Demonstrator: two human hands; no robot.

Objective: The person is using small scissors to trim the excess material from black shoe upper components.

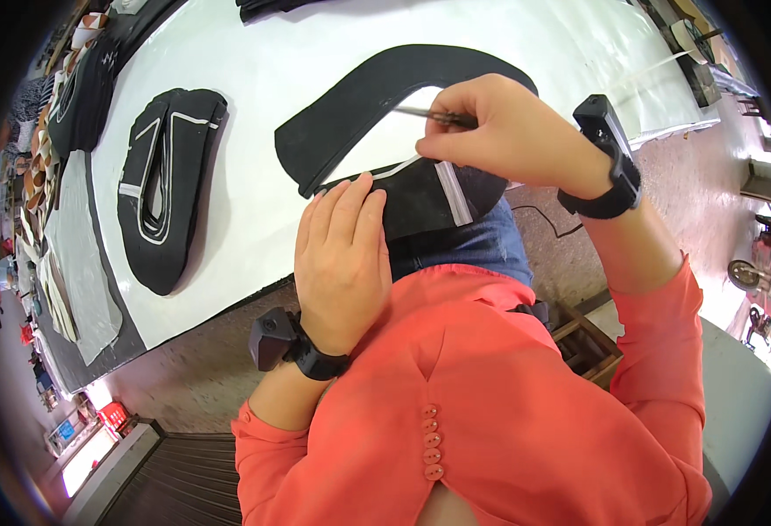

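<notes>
Left hand (pixel 341 254): palm down, fingers extended and close together, laid on the near black piece; grasping nothing visible.

Right hand (pixel 499 123): thumb and fingers closed in a pinch on a slim, dark-handled metal tool (pixel 435 115), its pale thin tip pointing left. Exact type of tool: cannot be told.

Near black piece (pixel 416 209), matte and soft-looking: at the near edge of the table, beneath the left fingertips and just below the right hand, overhanging toward the wearer's lap. A silvery-grey band (pixel 454 193) crosses it near its right end; a narrow whitish line (pixel 397 167) follows its upper edge, running toward the right thumb.

Long, curved black piece (pixel 341 114), same finish: lying on the table beyond the hands, arching rightward behind the right hand. Whether it joins the near piece there: cannot be told.

Black elongated loop (pixel 175 250) with white outlines and a slit-like central opening: flat on the table, left of the hands and well apart from them.

Table covered in glossy white sheeting (pixel 245 184): beneath all three black items.

Blue denim garment (pixel 490 245): just below the near piece.
</notes>
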